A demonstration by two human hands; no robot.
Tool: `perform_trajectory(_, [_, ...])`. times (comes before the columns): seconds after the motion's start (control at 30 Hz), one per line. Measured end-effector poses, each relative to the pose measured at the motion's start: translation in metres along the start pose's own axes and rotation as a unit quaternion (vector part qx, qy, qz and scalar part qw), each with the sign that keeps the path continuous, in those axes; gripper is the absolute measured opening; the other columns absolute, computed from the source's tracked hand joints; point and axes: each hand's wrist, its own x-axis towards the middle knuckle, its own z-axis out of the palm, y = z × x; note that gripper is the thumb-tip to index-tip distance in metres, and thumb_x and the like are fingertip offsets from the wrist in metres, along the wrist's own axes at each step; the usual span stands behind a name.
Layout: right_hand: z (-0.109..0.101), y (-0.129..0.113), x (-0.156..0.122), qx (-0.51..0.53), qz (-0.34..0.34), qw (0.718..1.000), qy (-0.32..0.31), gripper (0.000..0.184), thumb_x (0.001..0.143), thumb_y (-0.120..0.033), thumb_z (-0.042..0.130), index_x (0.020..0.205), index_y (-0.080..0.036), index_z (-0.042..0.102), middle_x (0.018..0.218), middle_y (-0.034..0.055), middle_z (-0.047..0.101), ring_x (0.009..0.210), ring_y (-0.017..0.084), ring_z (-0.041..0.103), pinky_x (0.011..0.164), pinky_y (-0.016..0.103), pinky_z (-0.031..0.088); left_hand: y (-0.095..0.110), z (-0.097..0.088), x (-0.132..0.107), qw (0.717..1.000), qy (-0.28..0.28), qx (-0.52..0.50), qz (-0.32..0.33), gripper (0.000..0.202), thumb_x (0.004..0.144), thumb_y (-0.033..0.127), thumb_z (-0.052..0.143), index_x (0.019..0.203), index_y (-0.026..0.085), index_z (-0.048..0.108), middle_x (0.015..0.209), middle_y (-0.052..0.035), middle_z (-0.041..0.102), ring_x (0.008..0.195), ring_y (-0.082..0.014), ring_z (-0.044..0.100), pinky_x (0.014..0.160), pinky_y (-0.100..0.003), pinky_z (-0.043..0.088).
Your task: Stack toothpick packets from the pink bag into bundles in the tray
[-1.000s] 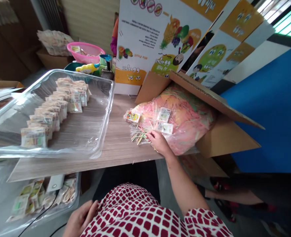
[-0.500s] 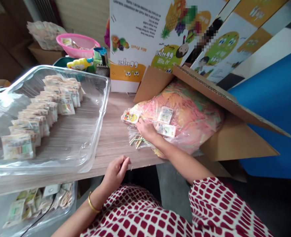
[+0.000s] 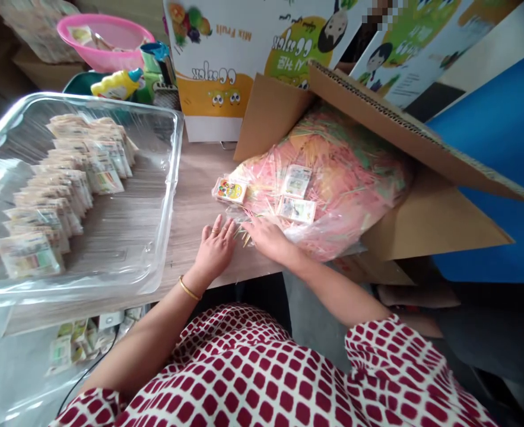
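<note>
My left hand (image 3: 216, 248) rests on the table's front part, fingers stretched forward and slightly apart, their tips by a few loose thin coloured sticks (image 3: 245, 238). My right hand (image 3: 267, 238) lies over the same sticks from the other side, fingers extended; its fingertips are partly hidden. Behind both hands is a big clear plastic bag (image 3: 333, 172) full of pink, yellow and green sticks. On the bag lie two small packets, one upper (image 3: 296, 181) and one lower (image 3: 296, 209). A stack of small printed cards (image 3: 230, 190) sits at the bag's left edge.
A clear plastic tray (image 3: 166, 237) on the left holds rows of filled packets (image 3: 66, 178). An open cardboard box (image 3: 440, 222) surrounds the bag's right side. Behind stand printed cartons (image 3: 217, 127), a pink basin (image 3: 110, 58) and a yellow bottle (image 3: 117, 84).
My left hand has moved forward onto the table and its curled fingers have opened. My right hand has left the card stack and come down to the loose sticks. The view has shifted.
</note>
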Motion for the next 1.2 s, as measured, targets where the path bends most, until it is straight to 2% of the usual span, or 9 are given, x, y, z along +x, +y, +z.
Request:
perform_trajectory(0.13, [0.003, 0.004, 0.014, -0.036, -0.08, 0.996, -0.03, 0.031, 0.101, -0.007, 0.042, 0.123, -0.009, 0.063, 0.114, 0.0186, 0.069, 0.113, 0.029, 0.062, 0.094, 0.039, 0.05, -0.003, 0.008, -0.005, 1.0, 0.005, 0.021, -0.008, 0.053, 0.105, 0.023, 0.035, 0.157, 0.017, 0.043, 0.163, -0.016, 0.041, 0.157, -0.0347, 0.028, 0.122, -0.063, 0.025])
perform_trajectory(0.23, [0.005, 0.007, 0.02, -0.054, -0.099, 0.993, -0.044, 0.033, 0.1, -0.007, 0.039, 0.123, -0.01, 0.062, 0.118, 0.0202, 0.067, 0.113, 0.031, 0.061, 0.09, 0.041, 0.051, -0.002, 0.013, -0.008, 1.0, 0.015, 0.022, -0.011, 0.054, 0.105, 0.024, 0.035, 0.158, 0.017, 0.041, 0.164, -0.0147, 0.039, 0.157, -0.0338, 0.027, 0.124, -0.061, 0.021])
perform_trajectory(0.43, [0.004, 0.016, 0.024, -0.046, -0.13, 0.99, -0.041, 0.034, 0.098, -0.017, 0.05, 0.129, -0.005, 0.058, 0.133, 0.0256, 0.06, 0.127, 0.035, 0.054, 0.099, 0.043, 0.047, -0.002, 0.017, -0.008, 0.999, 0.035, 0.015, -0.019, 0.051, 0.107, 0.028, 0.035, 0.156, 0.019, 0.042, 0.164, -0.0122, 0.043, 0.157, -0.0308, 0.029, 0.126, -0.057, 0.017])
perform_trajectory(0.57, [-0.004, 0.021, 0.023, -0.017, -0.063, 0.997, -0.029, 0.034, 0.101, -0.018, 0.038, 0.127, -0.005, 0.056, 0.131, 0.0259, 0.062, 0.114, 0.034, 0.062, 0.084, 0.039, 0.049, 0.001, 0.007, -0.005, 0.998, 0.053, 0.021, -0.031, 0.042, 0.104, 0.031, 0.046, 0.141, 0.018, 0.058, 0.155, -0.0149, 0.053, 0.147, -0.0336, 0.041, 0.12, -0.053, 0.028])
perform_trajectory(0.7, [-0.012, 0.021, 0.022, 0.052, 0.036, 0.998, -0.023, 0.032, 0.104, -0.019, 0.033, 0.125, -0.008, 0.054, 0.111, 0.0179, 0.073, 0.096, 0.029, 0.069, 0.073, 0.033, 0.044, 0.005, -0.008, 0.002, 0.997, 0.036, 0.028, -0.058, 0.025, 0.099, 0.027, 0.054, 0.117, 0.02, 0.07, 0.123, -0.0144, 0.069, 0.116, -0.0326, 0.058, 0.1, -0.046, 0.044])
perform_trajectory(0.8, [-0.015, 0.021, 0.023, 0.133, 0.088, 0.987, 0.004, 0.03, 0.107, -0.025, 0.032, 0.124, -0.012, 0.053, 0.107, 0.0134, 0.075, 0.091, 0.026, 0.071, 0.069, 0.03, 0.04, 0.006, -0.014, 0.01, 0.996, 0.012, 0.025, -0.08, 0.023, 0.096, 0.017, 0.053, 0.109, 0.021, 0.072, 0.11, -0.0123, 0.07, 0.107, -0.0312, 0.06, 0.092, -0.044, 0.044])
perform_trajectory(0.93, [-0.02, 0.028, 0.026, 0.185, 0.119, 0.975, 0.018, 0.031, 0.11, -0.03, 0.027, 0.121, -0.015, 0.053, 0.108, 0.0128, 0.075, 0.096, 0.025, 0.072, 0.07, 0.028, 0.041, 0.009, -0.018, 0.02, 0.995, -0.011, 0.061, -0.078, 0.02, 0.099, 0.024, 0.052, 0.105, 0.019, 0.071, 0.106, -0.0145, 0.07, 0.105, -0.0332, 0.06, 0.088, -0.046, 0.042])
perform_trajectory(1.07, [-0.023, 0.025, 0.022, 0.146, 0.16, 0.976, -0.03, 0.028, 0.108, -0.033, 0.039, 0.125, -0.016, 0.055, 0.11, 0.014, 0.076, 0.097, 0.027, 0.073, 0.077, 0.031, 0.047, 0.015, -0.022, 0.026, 0.991, -0.048, 0.111, -0.055, 0.023, 0.1, 0.02, 0.046, 0.104, 0.013, 0.067, 0.101, -0.0185, 0.07, 0.1, -0.0349, 0.061, 0.085, -0.047, 0.04])
perform_trajectory(1.2, [-0.014, 0.002, 0.014, 0.085, 0.226, 0.968, -0.074, 0.04, 0.1, -0.037, 0.058, 0.126, -0.006, 0.058, 0.105, 0.0239, 0.076, 0.103, 0.033, 0.074, 0.086, 0.038, 0.052, 0.017, -0.027, 0.03, 0.988, -0.076, 0.123, -0.06, 0.021, 0.097, 0.014, 0.046, 0.099, 0.01, 0.067, 0.098, -0.0217, 0.07, 0.096, -0.0357, 0.062, 0.084, -0.047, 0.04])
